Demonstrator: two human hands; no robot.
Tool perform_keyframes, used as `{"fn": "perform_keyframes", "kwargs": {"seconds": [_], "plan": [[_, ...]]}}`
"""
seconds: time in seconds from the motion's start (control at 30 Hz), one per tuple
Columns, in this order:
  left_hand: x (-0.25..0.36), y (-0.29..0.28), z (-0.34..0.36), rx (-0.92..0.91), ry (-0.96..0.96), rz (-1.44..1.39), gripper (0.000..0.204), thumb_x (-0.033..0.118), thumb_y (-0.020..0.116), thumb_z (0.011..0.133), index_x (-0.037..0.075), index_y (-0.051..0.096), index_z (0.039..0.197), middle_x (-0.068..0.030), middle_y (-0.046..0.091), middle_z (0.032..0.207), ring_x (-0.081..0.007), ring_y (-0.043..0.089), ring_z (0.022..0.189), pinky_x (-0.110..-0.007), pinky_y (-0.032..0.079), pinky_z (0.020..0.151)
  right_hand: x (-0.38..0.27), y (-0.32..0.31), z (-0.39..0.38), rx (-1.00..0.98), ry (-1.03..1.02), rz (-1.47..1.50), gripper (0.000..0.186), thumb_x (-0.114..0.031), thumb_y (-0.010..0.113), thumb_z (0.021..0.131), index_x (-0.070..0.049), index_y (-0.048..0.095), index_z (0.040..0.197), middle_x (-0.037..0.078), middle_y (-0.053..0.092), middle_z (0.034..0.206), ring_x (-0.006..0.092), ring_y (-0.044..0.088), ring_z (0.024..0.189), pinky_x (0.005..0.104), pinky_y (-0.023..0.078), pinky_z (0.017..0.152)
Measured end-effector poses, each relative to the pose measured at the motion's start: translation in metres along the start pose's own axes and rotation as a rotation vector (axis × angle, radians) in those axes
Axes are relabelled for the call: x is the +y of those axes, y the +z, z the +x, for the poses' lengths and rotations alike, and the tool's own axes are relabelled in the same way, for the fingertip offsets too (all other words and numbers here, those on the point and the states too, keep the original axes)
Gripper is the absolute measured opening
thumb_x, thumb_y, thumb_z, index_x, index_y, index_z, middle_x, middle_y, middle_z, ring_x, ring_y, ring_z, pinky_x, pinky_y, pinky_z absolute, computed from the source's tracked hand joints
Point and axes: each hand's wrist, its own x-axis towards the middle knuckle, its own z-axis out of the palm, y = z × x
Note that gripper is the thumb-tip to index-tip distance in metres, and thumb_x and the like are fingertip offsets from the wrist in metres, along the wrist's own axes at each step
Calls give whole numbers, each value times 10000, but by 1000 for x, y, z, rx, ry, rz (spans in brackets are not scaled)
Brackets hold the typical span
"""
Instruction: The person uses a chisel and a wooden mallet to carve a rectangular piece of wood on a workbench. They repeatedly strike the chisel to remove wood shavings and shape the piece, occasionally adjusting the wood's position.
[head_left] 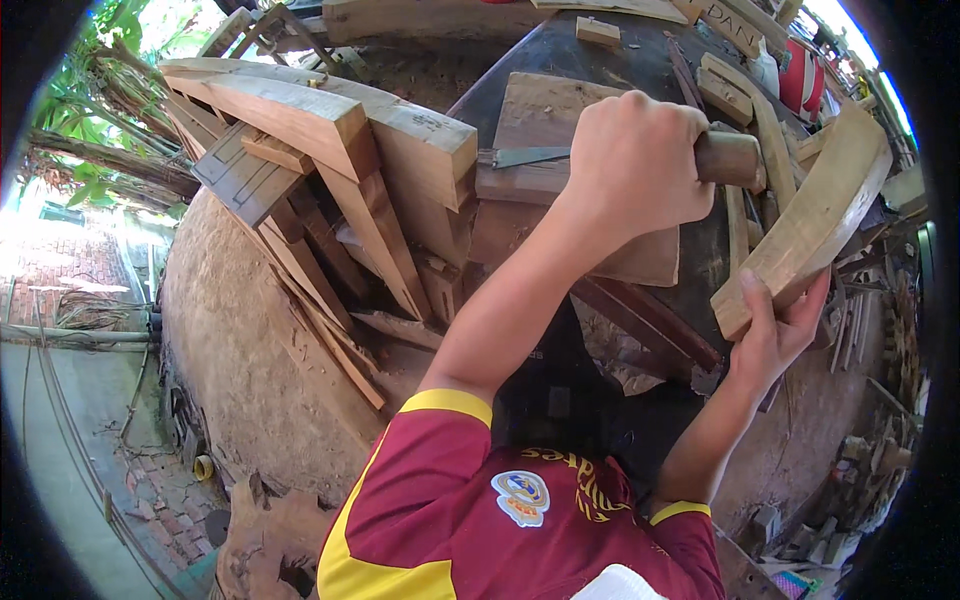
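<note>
My left hand (640, 150) is closed in a fist around a chisel, over the middle of the bench. The chisel's round wooden handle (728, 158) sticks out on the right of the fist, and its flat metal blade (532, 156) points left. Beneath the blade lies a wooden block (515, 185) on flat boards; whether the blade touches it I cannot tell. Over on the right, my right hand (778, 325) grips the lower end of a thick, curved piece of wood (815, 215), which slants up and away to the right. My thumb lies along its near face.
Large joined timber beams (320, 120) stand to the left, with a dark wooden block (250, 172) on them. A dark workbench (560, 55) carries a small wood block (598, 31) and several offcuts (725, 95). A red and white container (802, 80) stands at the far right.
</note>
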Motion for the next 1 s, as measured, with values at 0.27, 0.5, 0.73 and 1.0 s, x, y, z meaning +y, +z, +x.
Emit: {"fn": "perform_keyframes", "kwargs": {"seconds": [0.27,0.5,0.73,1.0], "plan": [[-3,-7,3,115,1,-89,192,242,696,582,88,676,694,-169,614,637,-385,620,655,-439,528,634,-24,-4,27,98,-151,12,829,12,764,680,28,351,1398,170,514,1277,295,533,1123,381,423,991],[-6,-9,6,83,-29,-33,198,239,696,577,82,687,696,-172,626,649,-381,630,667,-436,538,662,-11,17,37,-43,-484,-484,818,-54,745,730,19,310,1419,202,471,1347,317,493,1217,405,379,1041],[1,-7,6,-25,-62,-56,206,242,691,577,101,710,726,-164,642,666,-361,649,684,-436,544,685,-13,-25,48,-5,-280,-408,796,-102,756,735,31,337,1399,234,462,1359,326,475,1249,401,390,1027],[-1,2,1,-76,-34,42,229,278,694,580,116,707,742,-155,653,692,-352,656,705,-432,544,687,9,-10,19,-274,-270,-619,826,-93,743,695,61,328,1392,261,436,1378,365,464,1259,410,346,1062]]}}
